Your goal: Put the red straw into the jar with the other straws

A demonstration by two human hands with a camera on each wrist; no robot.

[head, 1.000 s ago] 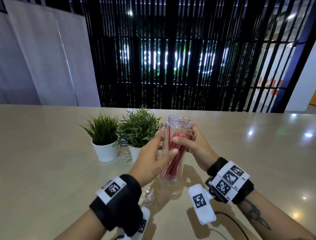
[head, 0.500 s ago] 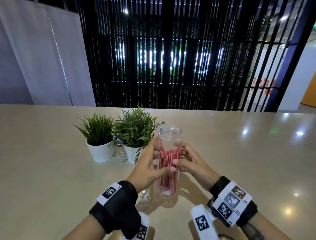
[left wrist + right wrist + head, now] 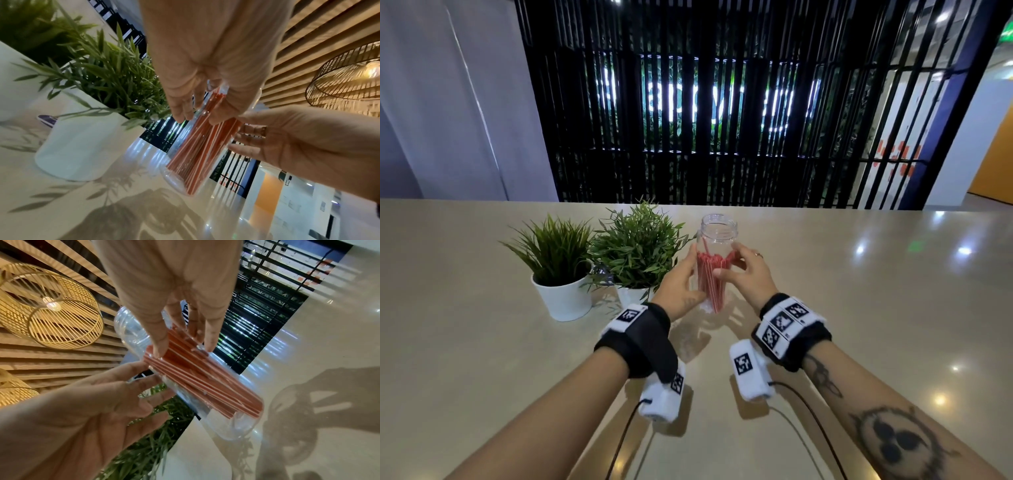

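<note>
Both hands are around the clear jar [image 3: 717, 260] standing on the table [image 3: 482, 342]. The left hand [image 3: 679, 284] rests against its left side with fingers nearly straight; the right hand [image 3: 748, 274] touches its right side, fingers loose. The red straws [image 3: 710, 281] are bunched inside, beside 2 plants [image 3: 633, 246].

My left hand [image 3: 678, 281] covers the lower left wall of the jar [image 3: 717, 233], so whether my fingers [image 3: 180, 110] press the plastic on its far side I cannot tell. The straws [image 3: 709, 281] pack too tightly to pick out the one red straw. Behind my left fingers, the nearer plant pot [image 3: 635, 297] is half hidden by my wrist. Both forearms run off the bottom edge.
</note>
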